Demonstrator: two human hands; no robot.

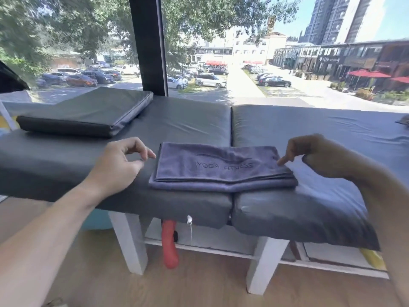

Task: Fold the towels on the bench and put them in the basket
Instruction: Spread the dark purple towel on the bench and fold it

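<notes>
Spare dark cushion [88, 111] lay far-left on the padded bench [309, 134], well apart from the work. Left hand [119, 162] hovered w/ fingers loosely curled, holding nothing, just beside the folded purple towel [221, 169] (soft terry, layered edges), which straddled the cushion seam near the front edge. Right hand [309, 151] curled, one fingertip touching the towel's right corner.

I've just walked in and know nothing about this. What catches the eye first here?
A folded purple towel stitched with YOGA FITNESS lies at the front edge of a grey padded bench. The left hand hovers just off its left side; the right hand points a fingertip at its right edge. Behind is a big window.
</notes>
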